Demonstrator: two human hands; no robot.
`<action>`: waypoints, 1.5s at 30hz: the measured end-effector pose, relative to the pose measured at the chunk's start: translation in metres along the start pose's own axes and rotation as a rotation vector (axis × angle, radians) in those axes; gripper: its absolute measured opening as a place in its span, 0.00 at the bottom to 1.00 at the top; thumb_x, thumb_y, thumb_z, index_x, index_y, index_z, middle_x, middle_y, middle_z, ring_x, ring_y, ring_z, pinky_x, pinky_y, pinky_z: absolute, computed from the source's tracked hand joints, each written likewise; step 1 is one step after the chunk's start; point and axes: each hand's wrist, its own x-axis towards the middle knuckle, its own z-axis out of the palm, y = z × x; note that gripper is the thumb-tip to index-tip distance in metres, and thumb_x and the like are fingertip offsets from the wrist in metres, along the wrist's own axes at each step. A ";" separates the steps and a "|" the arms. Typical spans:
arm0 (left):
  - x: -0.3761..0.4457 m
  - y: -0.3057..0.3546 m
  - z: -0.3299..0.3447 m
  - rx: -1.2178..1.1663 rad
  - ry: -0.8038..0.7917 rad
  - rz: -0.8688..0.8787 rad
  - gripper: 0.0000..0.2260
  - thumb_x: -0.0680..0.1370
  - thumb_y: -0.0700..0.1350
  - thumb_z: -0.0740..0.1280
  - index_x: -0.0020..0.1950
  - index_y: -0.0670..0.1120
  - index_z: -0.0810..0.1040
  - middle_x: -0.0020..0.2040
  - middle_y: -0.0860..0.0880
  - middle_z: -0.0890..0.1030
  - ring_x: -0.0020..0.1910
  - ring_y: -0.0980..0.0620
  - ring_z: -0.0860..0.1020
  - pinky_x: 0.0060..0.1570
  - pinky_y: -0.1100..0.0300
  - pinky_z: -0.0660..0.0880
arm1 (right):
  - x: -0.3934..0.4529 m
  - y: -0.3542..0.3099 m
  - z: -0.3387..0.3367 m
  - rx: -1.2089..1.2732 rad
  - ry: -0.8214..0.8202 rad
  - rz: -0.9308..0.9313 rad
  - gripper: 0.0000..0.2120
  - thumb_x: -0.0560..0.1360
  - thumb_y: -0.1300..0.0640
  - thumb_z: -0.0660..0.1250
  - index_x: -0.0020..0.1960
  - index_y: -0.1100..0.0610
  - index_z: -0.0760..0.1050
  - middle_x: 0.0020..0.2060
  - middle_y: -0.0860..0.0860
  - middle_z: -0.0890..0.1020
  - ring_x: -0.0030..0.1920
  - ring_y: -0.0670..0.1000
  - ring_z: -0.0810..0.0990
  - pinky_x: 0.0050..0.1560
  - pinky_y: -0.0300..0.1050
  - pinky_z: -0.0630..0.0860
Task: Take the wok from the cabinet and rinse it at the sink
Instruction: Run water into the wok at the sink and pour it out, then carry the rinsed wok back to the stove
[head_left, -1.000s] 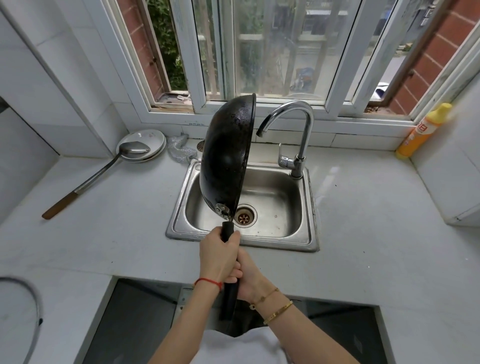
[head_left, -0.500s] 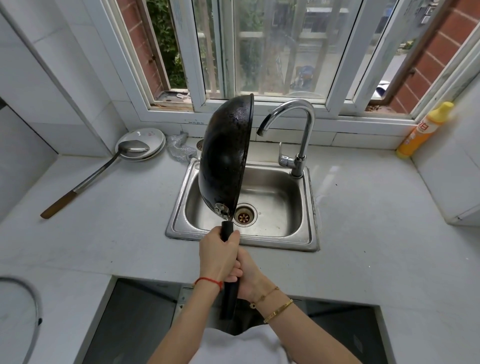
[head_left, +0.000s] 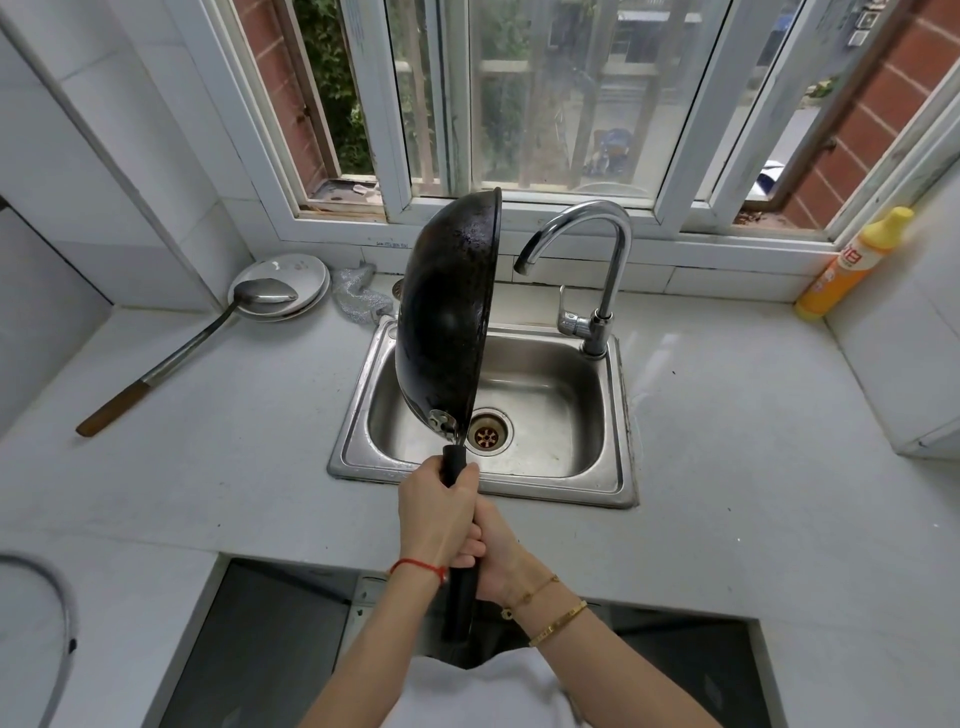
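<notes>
Head view: my left hand (head_left: 439, 512) and right hand (head_left: 493, 556) wrap fingers tightly round the wok (head_left: 447, 312) handle, wok on edge above the sink (head_left: 618, 415).

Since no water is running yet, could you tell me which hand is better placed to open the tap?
Probably the right hand: the faucet stands right of the tilted wok, and the left hand holds the handle nearer the pan.
</notes>
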 end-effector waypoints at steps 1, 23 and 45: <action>0.000 0.000 0.001 -0.002 0.004 -0.003 0.12 0.75 0.49 0.68 0.37 0.42 0.76 0.30 0.45 0.77 0.35 0.42 0.79 0.40 0.46 0.79 | 0.000 -0.001 0.000 0.000 0.007 0.007 0.35 0.83 0.47 0.51 0.18 0.55 0.66 0.13 0.46 0.66 0.12 0.43 0.63 0.13 0.32 0.59; 0.014 0.000 0.022 -0.118 0.072 -0.072 0.12 0.74 0.49 0.68 0.36 0.42 0.77 0.34 0.41 0.81 0.36 0.40 0.80 0.41 0.44 0.79 | 0.002 -0.028 -0.001 -0.120 0.098 0.047 0.34 0.84 0.48 0.51 0.19 0.53 0.64 0.13 0.45 0.64 0.12 0.42 0.62 0.13 0.32 0.57; 0.018 -0.041 -0.061 -0.588 -0.426 -0.316 0.06 0.71 0.53 0.70 0.37 0.53 0.80 0.32 0.47 0.76 0.16 0.54 0.64 0.16 0.69 0.63 | 0.023 0.039 0.053 -0.861 0.525 -0.419 0.05 0.72 0.67 0.59 0.45 0.59 0.68 0.17 0.46 0.71 0.16 0.45 0.70 0.18 0.36 0.69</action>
